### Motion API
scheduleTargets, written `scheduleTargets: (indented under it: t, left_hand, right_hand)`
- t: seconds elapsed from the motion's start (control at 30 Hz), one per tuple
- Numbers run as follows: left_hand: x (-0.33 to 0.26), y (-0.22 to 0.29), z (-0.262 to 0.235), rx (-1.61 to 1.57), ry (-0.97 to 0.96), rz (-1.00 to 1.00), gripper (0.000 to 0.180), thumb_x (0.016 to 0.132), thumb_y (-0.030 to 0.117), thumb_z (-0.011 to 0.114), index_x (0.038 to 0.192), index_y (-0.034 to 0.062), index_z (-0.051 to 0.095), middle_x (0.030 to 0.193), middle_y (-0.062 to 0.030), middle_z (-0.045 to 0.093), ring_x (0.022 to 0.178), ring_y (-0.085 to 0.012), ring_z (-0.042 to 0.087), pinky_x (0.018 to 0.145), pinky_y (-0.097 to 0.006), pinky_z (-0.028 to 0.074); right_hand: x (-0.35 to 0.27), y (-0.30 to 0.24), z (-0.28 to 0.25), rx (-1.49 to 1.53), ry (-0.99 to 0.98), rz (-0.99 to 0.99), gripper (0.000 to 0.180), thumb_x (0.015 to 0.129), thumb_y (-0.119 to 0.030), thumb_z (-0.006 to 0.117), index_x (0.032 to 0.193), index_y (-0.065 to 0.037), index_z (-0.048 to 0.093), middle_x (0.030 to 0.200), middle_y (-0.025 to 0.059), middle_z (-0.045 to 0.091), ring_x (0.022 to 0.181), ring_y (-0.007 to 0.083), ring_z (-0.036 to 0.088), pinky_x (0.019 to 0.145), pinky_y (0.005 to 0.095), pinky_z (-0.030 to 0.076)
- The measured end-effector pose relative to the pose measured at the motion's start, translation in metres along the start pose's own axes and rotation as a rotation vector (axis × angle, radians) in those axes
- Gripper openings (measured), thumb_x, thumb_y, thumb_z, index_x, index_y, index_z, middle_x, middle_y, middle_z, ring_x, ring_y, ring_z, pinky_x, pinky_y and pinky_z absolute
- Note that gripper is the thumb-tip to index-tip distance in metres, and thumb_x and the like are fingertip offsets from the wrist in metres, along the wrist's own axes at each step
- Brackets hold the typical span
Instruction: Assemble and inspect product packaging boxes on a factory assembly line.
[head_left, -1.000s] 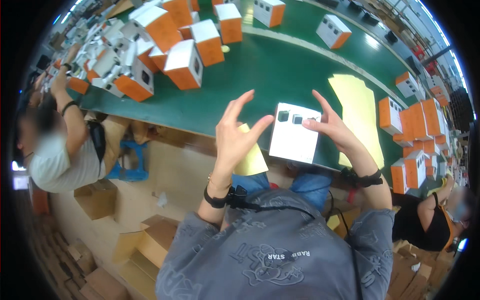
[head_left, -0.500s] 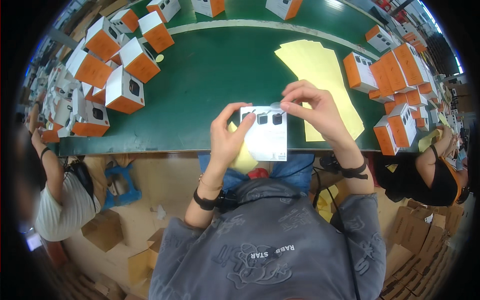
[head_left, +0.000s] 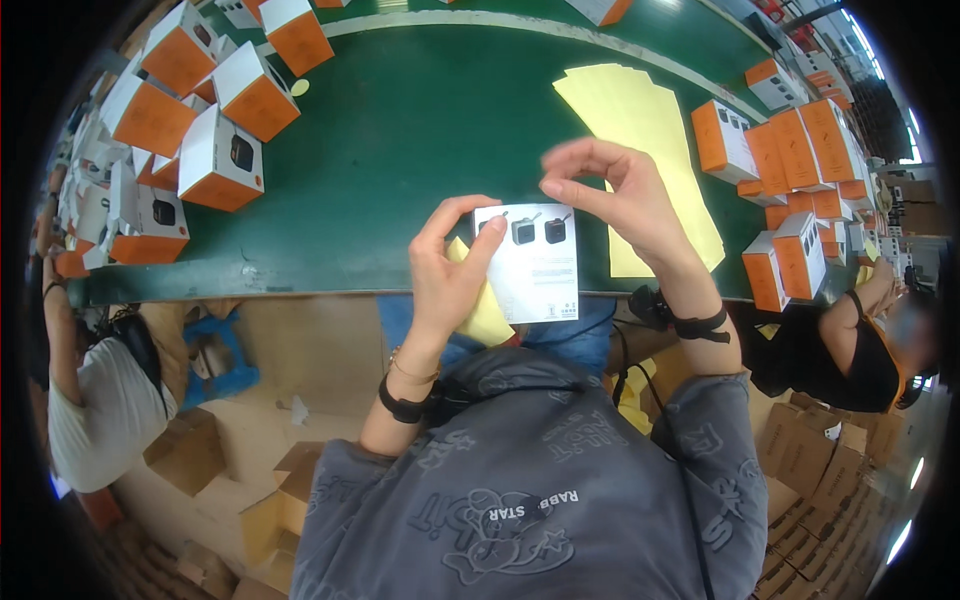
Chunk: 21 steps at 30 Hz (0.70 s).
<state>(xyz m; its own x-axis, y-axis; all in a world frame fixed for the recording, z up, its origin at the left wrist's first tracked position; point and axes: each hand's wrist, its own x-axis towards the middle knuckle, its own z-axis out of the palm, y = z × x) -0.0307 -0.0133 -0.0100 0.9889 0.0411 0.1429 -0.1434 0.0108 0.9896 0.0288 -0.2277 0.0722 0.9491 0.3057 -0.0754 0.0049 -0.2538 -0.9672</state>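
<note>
My left hand (head_left: 449, 262) grips a white box (head_left: 545, 275) by its left side, the thumb lying across the face near the top. Small dark and grey cube-shaped devices are pictured along the upper part of that face. A yellow sheet (head_left: 487, 318) is tucked under the same hand, beside the box. Above and to the right of the box, my right hand (head_left: 610, 185) is raised off it. Its fingers are curved, somewhat blurred, with a gap between thumb and forefinger, and I see nothing in them.
Fanned yellow sheets (head_left: 650, 150) lie on the green table (head_left: 400, 120), right of the box. White-and-orange boxes (head_left: 225, 160) crowd the left; more boxes (head_left: 800, 150) are stacked at the right. A small yellow disc (head_left: 300, 88) lies near the left boxes. People work on both sides.
My right hand has lifted up and away from the box's top edge, where it held a small clear round piece, now out of sight. My left hand still holds the box.
</note>
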Motion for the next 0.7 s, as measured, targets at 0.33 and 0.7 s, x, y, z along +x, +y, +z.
scheduleTargets:
  t: [0.33, 0.7]
  left_hand:
    - [-0.0005, 0.001, 0.0016, -0.021, 0.015, -0.055, 0.019, 0.094, 0.009, 0.075, 0.11, -0.0014, 0.074, 0.102, -0.0095, 0.074, 0.095, -0.016, 0.069, 0.084, -0.029, 0.054]
    - [-0.0004, -0.0052, -0.0001, 0.044, -0.009, 0.015, 0.018, 0.099, 0.007, 0.072, 0.113, -0.0029, 0.072, 0.105, -0.0082, 0.076, 0.088, -0.0093, 0.07, 0.069, -0.023, 0.057]
  right_hand:
    - [0.0015, -0.0093, 0.002, -0.188, -0.086, -0.009, 0.059, 0.086, -0.009, 0.085, 0.14, -0.005, 0.061, 0.088, 0.0013, 0.078, 0.095, 0.0078, 0.069, 0.102, 0.0301, 0.046]
    - [0.0021, -0.0064, 0.0044, -0.162, -0.081, 0.038, 0.06, 0.082, -0.013, 0.086, 0.137, -0.006, 0.064, 0.086, 0.0031, 0.081, 0.088, 0.0087, 0.071, 0.104, 0.0322, 0.046]
